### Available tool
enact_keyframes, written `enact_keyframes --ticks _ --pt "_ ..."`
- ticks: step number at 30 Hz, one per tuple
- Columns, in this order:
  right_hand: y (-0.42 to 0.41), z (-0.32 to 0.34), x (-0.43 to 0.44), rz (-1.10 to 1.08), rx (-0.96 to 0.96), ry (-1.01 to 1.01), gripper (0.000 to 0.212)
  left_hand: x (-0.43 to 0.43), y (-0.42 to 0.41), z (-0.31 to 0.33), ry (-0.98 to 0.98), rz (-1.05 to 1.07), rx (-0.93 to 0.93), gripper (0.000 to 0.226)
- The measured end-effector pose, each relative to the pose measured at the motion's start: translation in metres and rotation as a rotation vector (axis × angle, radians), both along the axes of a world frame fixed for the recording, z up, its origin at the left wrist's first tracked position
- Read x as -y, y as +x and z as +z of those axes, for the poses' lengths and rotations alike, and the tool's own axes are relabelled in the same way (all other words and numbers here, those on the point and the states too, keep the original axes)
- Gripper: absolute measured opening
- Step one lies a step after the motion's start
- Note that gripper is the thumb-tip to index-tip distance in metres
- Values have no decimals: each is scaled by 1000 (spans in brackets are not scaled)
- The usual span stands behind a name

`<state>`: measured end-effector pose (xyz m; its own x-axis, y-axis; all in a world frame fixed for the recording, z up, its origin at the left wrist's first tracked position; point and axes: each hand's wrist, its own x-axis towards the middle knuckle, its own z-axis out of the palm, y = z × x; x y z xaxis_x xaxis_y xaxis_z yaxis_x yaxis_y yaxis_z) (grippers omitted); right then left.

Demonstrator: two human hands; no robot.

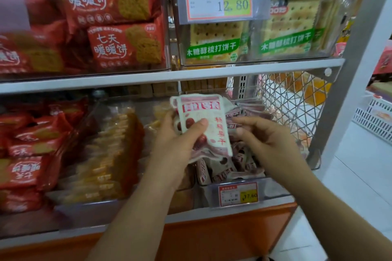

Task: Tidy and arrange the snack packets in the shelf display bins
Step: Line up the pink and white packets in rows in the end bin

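My left hand (180, 140) grips a small stack of white and pink snack packets (207, 125) with red fruit pictures, held upright above the lower right clear bin (275, 188). My right hand (261, 140) reaches in beside the stack, thumb and fingers pinching another pink packet (233, 116) behind it. More of the same packets (224, 171) lie jumbled in the bin below my hands.
The bin to the left holds yellow biscuit packs (110, 154), and red packets (27, 154) fill the far left. The upper shelf carries red cookie packs (110, 27) and green cracker packs (286, 27). A wire basket (292, 104) sits at the right, price tags (238, 194) in front.
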<state>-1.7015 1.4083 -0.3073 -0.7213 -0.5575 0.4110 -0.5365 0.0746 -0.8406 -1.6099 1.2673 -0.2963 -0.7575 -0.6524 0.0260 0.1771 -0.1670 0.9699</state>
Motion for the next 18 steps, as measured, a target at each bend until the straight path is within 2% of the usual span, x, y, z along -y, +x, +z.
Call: enact_keyframes --ticks 3,7,12,14,18 --pt "-19 4 -23 2 -191 302 15 16 8 7 -72 95 -71 34" --pt "-21 -9 -28 202 -465 664 11 18 11 1 -146 93 -43 43" --pt "-24 -12 -16 52 -683 755 20 13 5 -5 -218 75 -6 42" --pt "-26 -13 -7 59 -747 840 21 15 4 -6 -223 82 2 44" --pt "-39 -11 4 29 -711 942 20 25 5 -6 -242 120 8 48"
